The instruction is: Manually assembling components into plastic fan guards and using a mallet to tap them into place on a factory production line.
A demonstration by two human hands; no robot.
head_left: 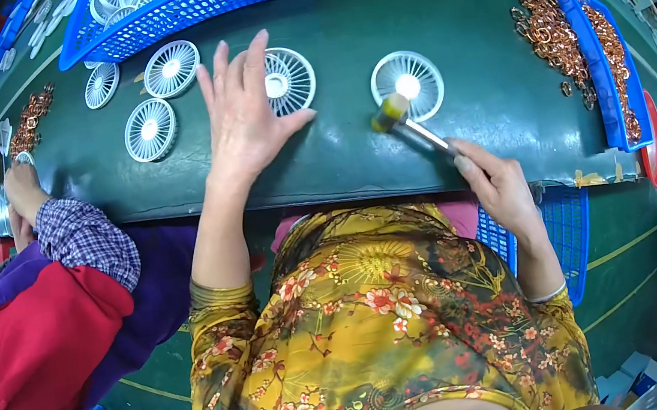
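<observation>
Head view, looking down over a dark green table point(366, 16). Landmark: the white round fan grille point(407, 85) lit at its centre, near mid-table.

Right hand point(499, 185) is seen closed round the handle of a small mallet point(411, 126); handle is gripped at the near table edge, and the mallet's yellowish head is held just at the near-left rim of the lit grille, touching or nearly so, can't be told which.

Left hand point(244, 115) is laid open, fingers spread flat, left of the lit grille. Nothing is gripped. It is resting partly over a second white grille point(290, 79), which sits just left of the lit one.

Further left of the lit grille, 3 more white grilles point(151, 130) are laid on the table. A blue plastic basket point(174, 9) w/ more white grilles is placed far-left of it, at the table's far side.

Right of the lit grille, a heap of copper-coloured rings point(548, 34) is spread beside a blue tray point(595, 56) also filled w/ rings.

Well left of the lit grille, a co-worker's sleeve point(86, 237), checked, is seen, w/ that person's hand on the table.
</observation>
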